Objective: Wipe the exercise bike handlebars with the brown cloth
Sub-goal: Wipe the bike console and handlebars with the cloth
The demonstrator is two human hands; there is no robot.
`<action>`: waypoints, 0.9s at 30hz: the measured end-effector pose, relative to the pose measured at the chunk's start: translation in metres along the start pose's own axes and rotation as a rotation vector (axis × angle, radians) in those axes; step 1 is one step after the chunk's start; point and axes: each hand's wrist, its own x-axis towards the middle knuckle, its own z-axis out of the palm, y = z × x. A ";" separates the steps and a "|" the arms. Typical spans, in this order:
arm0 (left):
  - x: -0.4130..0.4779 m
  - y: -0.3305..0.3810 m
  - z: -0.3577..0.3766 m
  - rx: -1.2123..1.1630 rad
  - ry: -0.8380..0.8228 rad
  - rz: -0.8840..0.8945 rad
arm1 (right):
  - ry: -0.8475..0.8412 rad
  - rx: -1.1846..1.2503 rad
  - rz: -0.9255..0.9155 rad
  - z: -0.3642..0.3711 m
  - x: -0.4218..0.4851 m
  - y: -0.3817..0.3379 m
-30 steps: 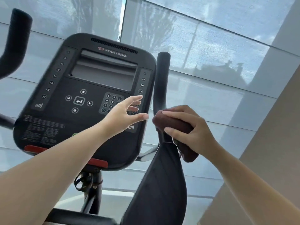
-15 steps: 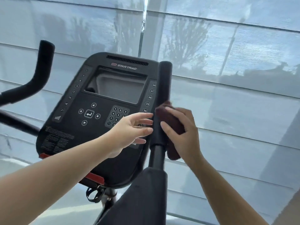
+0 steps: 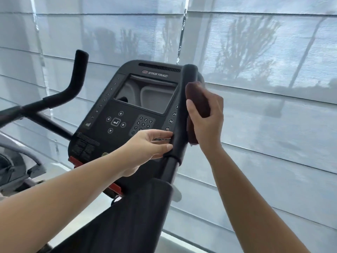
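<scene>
At the 3 o'clock side of the console (image 3: 127,106) stands the right handlebar grip (image 3: 179,125), a black foam upright. Here we find the brown cloth (image 3: 197,99), bunched lengthwise against the grip's outer face from just below its rounded top down to near its lower collar. The right hand (image 3: 207,123) wraps it, with the thumb (image 3: 191,108) laid across the near side and the other fingers curled round the far side (their tips are hidden, so we cannot tell how tightly they close). We judge the cloth is held along the bar rather than across it so that one stroke up or down covers much of the foam.

The left hand (image 3: 145,148) reaches in from 8 o'clock with fingers (image 3: 166,147) straight and slightly spread. Their tips touch the grip's inner face low down, and they hold nothing. We take this as bracing: it steadies the bar against the sideways push of the wiping hand.

The left handlebar (image 3: 75,83), out at 9 o'clock of the console, has no hand or cloth on it, so by our reckoning the job is partway at most. A pale blind (image 3: 273,125) fills the background.
</scene>
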 end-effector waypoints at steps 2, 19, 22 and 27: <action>-0.003 0.000 0.002 0.001 0.007 0.008 | -0.009 -0.008 0.025 -0.002 -0.030 0.003; -0.016 0.016 0.011 0.181 0.124 0.025 | 0.081 0.181 -0.002 -0.022 -0.023 -0.010; -0.017 0.019 0.016 0.232 0.190 -0.007 | 0.045 0.168 -0.081 -0.006 0.039 -0.001; -0.019 0.022 0.027 0.311 0.302 -0.034 | -0.005 0.244 -0.111 0.002 0.030 0.022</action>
